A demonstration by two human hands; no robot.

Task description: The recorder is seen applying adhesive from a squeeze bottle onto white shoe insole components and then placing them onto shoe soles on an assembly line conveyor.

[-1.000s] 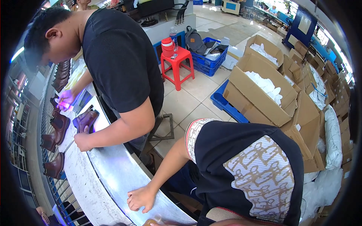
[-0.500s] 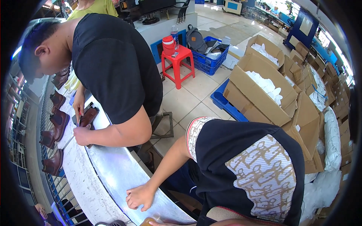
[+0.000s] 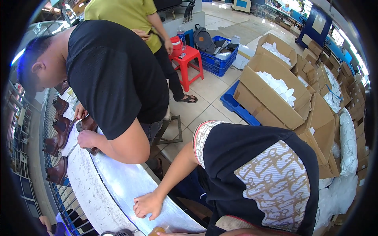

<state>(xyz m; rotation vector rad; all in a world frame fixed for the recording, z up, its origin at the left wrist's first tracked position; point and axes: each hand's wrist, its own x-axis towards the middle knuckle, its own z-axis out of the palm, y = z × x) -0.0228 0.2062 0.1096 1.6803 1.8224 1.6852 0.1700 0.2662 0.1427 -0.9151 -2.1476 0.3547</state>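
Observation:
My right hand point(image 3: 149, 205) rests on the shiny metal worktop point(image 3: 132, 185), fingers curled under and thumb slightly apart; nothing shows in it. At the bottom edge, mostly cut off, the fingers of my left hand point(image 3: 171, 234) close against an amber, rounded thing point(image 3: 157, 231) whose kind I cannot make out. A dark ridged item point(image 3: 120, 233), perhaps a shoe sole, lies partly cut off beside it. Farther along, a co-worker in black point(image 3: 114, 74) bends over a brown leather boot point(image 3: 87, 125), both hands on it. A thin tool seems to be in that person's far hand.
Brown ankle boots point(image 3: 56, 171) stand along the far side of the white strip point(image 3: 84, 188). Someone in a yellow-green shirt point(image 3: 118, 11) stands behind the co-worker. A red stool point(image 3: 189, 65), blue crate point(image 3: 220, 65) and open cartons of white pieces point(image 3: 271, 94) are at the right.
The person in yellow-green has come into fuller view beside the red stool. The co-worker's torso has shifted slightly left and lower, hands still at the boot. My hands have stayed nearly in place.

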